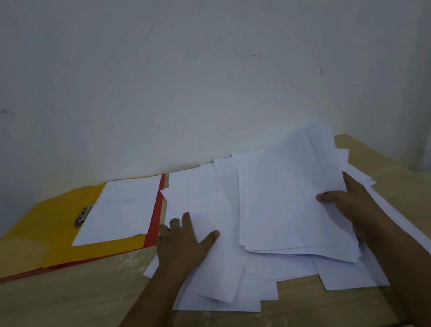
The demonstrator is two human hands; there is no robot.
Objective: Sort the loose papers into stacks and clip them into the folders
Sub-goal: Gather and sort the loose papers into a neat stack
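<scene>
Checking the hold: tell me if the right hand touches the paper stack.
Touching. The head view shows the right hand holding the lifted paper stack, thumb on top.

Looking forward and down from head height, facing wall (189, 52), sitting close over counter (61, 306); single view only, nothing shared.

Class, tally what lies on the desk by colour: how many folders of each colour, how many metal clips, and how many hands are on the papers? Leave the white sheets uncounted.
Yellow folder: 1
Red folder, only its edges showing under the yellow one: 1
Metal clip: 1
Hands on the papers, left hand and right hand: 2
Total: 5
</scene>
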